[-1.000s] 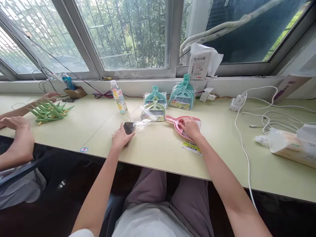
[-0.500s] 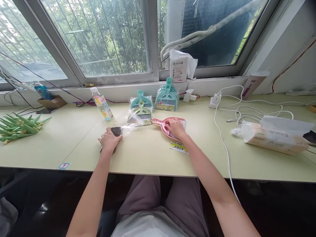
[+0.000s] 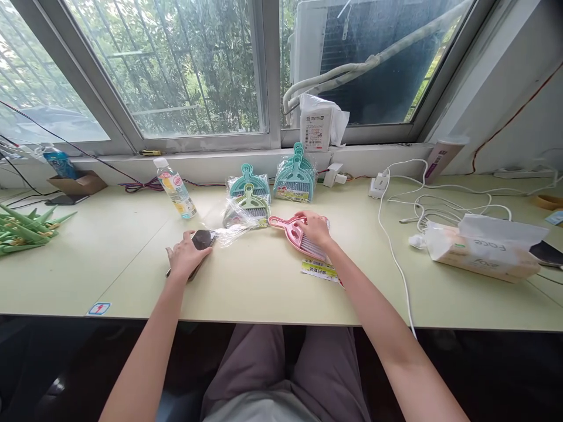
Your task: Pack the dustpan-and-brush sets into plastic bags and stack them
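Observation:
My left hand (image 3: pixel 185 258) is closed around a dark smartphone (image 3: pixel 203 239) lying on the table, thumb and fingers at its edges. Crumpled clear plastic wrap (image 3: pixel 233 230) lies just beyond the phone. My right hand (image 3: pixel 313 227) grips a small pink brush (image 3: pixel 315 246) with pale bristles, which rests on a pink dustpan (image 3: pixel 288 228). The fingers hide most of the brush's grip. Below the dustpan is a yellow-green and white label card (image 3: pixel 320 269), partly covered by my forearm. Past the wrap stands a green dustpan-and-brush set (image 3: pixel 251 202).
Wrapped teal dustpan sets (image 3: pixel 295 179) stand at the back, with a bottle (image 3: pixel 176 189) to their left. Aloe leaves (image 3: pixel 30 225) lie far left. On the right are a tissue pack (image 3: pixel 486 246) and white cables (image 3: pixel 457 199); one cable hangs over the front edge.
The view has shifted slightly. The pink brush has turned a little in my right hand, showing more bristle side. My left hand stays on the phone.

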A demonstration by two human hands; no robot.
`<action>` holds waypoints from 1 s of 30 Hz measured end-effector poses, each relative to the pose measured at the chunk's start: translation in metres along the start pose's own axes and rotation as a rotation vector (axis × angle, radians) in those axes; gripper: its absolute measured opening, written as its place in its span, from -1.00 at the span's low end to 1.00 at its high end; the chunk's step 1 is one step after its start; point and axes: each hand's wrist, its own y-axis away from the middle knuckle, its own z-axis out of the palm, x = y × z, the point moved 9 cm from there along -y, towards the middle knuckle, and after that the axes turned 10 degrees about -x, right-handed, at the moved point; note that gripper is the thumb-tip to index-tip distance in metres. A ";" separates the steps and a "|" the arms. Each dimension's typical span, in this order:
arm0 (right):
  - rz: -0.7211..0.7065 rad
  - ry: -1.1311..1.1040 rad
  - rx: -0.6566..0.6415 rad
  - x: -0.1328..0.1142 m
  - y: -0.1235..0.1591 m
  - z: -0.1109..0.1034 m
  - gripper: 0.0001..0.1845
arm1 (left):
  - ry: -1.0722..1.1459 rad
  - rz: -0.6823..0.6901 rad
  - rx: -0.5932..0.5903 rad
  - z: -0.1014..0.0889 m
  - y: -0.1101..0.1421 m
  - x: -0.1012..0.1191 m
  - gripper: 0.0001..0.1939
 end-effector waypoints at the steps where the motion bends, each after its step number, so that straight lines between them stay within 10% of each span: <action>1: 0.038 -0.046 0.031 0.007 -0.006 -0.005 -0.74 | -0.002 0.014 0.015 -0.002 0.002 0.005 -0.29; 6: 0.303 -0.076 0.153 0.056 -0.040 -0.026 -0.50 | 0.052 0.115 0.227 -0.032 0.025 0.064 -0.47; 10: 0.429 -0.021 0.103 0.086 -0.070 -0.020 -0.13 | 0.080 0.525 0.235 -0.038 0.042 0.158 -0.66; 13: 0.443 0.041 0.073 0.100 -0.094 -0.010 0.00 | 0.072 0.851 0.065 -0.010 0.039 0.227 -0.70; 18: 0.435 0.182 0.043 0.111 -0.129 -0.006 -0.01 | 0.061 0.936 -0.155 0.056 -0.030 0.302 -0.61; 23: 0.476 0.233 0.064 0.113 -0.147 -0.013 -0.30 | 0.066 0.889 -0.194 0.103 -0.103 0.345 -0.60; 30: 0.503 0.322 0.187 0.106 -0.160 -0.026 -0.57 | 0.051 0.855 -0.196 0.128 -0.133 0.361 -0.43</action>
